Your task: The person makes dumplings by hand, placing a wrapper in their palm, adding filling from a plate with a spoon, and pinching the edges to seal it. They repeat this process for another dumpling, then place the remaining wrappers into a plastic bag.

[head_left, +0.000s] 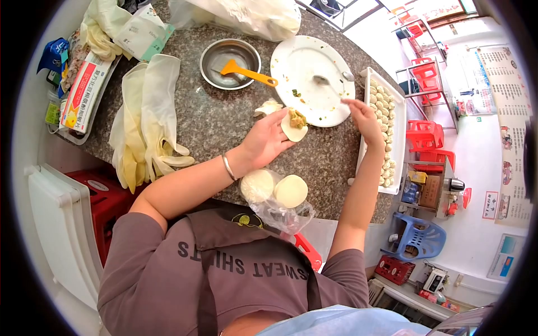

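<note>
My left hand holds a round dumpling wrapper with a lump of brownish-green filling on it. My right hand is at the right rim of the white plate, its fingers loosely bent and apart, with nothing visible in them. On the plate lie a metal spoon and scraps of filling. Beyond my left fingers is a pale crumpled piece. Two stacks of round wrappers, a left stack and a right stack, sit on plastic film near my body.
A white tray of shaped dumplings stands right of the plate. A metal bowl has an orange-handled scraper across it. Long rubber gloves lie at left, near a box. A plastic bag is at the back.
</note>
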Available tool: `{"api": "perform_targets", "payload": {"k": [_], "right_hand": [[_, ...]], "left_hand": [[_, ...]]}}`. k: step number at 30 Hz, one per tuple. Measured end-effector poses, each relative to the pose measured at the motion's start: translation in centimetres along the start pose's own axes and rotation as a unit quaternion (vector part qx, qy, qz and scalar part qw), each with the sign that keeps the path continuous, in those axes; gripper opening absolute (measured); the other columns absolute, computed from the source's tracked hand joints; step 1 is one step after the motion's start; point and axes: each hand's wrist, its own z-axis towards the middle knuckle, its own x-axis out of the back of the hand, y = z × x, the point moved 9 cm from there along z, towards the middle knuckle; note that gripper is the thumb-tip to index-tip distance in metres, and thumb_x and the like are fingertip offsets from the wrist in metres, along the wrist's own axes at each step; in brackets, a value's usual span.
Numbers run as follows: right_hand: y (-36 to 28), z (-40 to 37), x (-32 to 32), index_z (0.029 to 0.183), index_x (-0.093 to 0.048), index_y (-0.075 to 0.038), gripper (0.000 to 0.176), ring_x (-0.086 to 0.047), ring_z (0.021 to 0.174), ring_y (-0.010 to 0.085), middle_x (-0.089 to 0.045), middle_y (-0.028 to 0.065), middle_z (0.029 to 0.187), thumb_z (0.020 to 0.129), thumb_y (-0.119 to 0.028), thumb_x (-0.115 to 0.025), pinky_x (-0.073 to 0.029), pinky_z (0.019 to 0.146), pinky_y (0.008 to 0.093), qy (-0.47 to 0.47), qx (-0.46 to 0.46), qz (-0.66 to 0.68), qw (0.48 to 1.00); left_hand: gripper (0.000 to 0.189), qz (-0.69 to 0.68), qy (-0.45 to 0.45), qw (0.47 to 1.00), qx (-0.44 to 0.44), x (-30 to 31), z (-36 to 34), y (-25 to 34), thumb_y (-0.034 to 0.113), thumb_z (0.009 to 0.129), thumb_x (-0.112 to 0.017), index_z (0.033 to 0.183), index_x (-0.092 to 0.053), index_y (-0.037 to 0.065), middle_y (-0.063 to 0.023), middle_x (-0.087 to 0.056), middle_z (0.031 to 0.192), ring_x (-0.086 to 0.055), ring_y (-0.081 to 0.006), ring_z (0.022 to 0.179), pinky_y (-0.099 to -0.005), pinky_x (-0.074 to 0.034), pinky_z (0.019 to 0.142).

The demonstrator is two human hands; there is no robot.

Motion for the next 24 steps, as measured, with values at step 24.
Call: {"api": "perform_targets", "payload": {"k": [24], "right_hand": [[-1.0,-2.6,3.1,0.108,-0.068,-0.014,0.024,-0.065,0.087,0.0329,-0.068,0.0171,0.092,0.092,-0.020,-0.050,-0.050,0.077,0.0416,0.254,0.058,-0.316,0.912]], "left_hand": [[0.052,0.016,0.006,1.000,0.006,0.5,0.2,-0.2,0.031,0.097,-0.047,0.135,-0.035,-0.002,-0.0150,-0.047,0.134,-0.046,-0.0275,0.126,-0.0425,-0.035,0.106]]}}
